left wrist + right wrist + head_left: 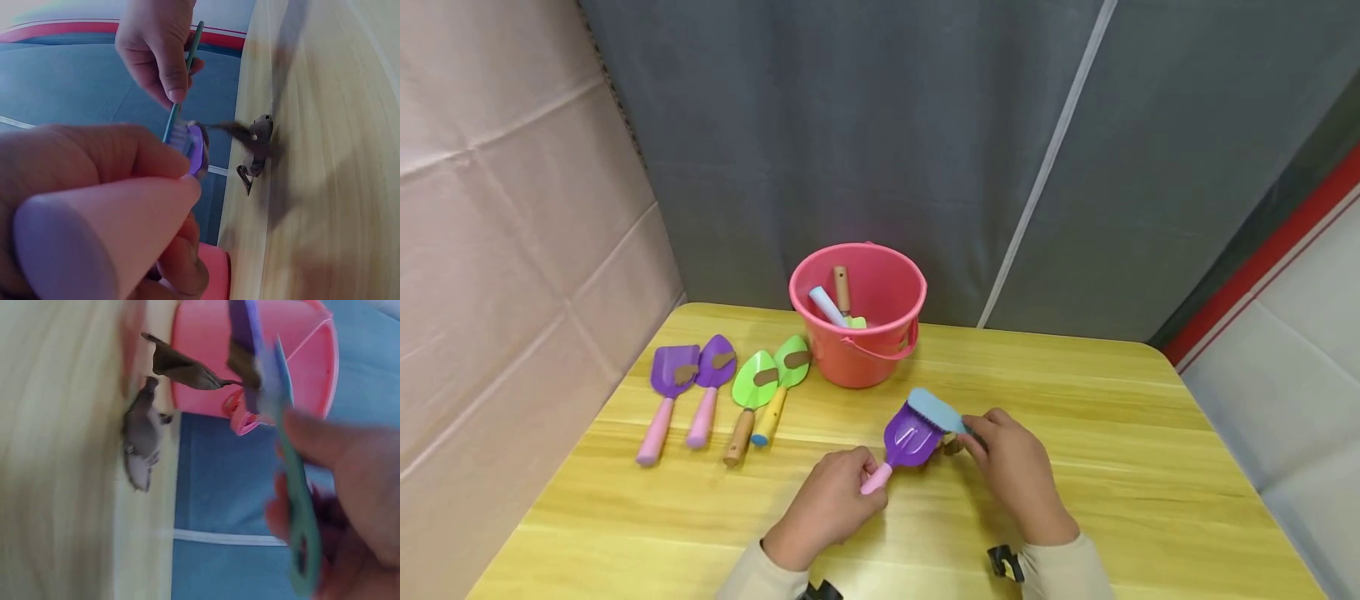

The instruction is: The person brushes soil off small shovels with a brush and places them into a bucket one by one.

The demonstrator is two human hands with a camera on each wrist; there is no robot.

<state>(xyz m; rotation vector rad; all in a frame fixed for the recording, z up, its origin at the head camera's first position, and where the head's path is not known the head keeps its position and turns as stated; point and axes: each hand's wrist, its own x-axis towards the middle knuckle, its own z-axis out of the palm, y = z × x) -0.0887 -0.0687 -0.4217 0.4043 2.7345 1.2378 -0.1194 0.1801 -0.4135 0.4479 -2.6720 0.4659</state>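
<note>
My left hand (831, 500) holds the pink handle (119, 219) of a small purple toy shovel (912, 442), its blade lifted off the table and tilted. In my right hand (1015, 475) is a light blue brush (934, 408), pinched between thumb and fingers. Its bristles (179, 136) lie against the blade. Brown crumpled pieces like dry leaves (142, 434) are on the table under the blade. Another brown leaf-like piece (187, 370) hangs in the air beside the shovel in the right wrist view.
A red bucket (857, 362) with a wooden handle (841, 287) and a light blue handle (826, 304) sticking up stands behind. To the left lie two purple shovels (673, 367) and two green trowels (755, 379), each bearing a brown piece. Grey curtain (850, 125) closes off the back.
</note>
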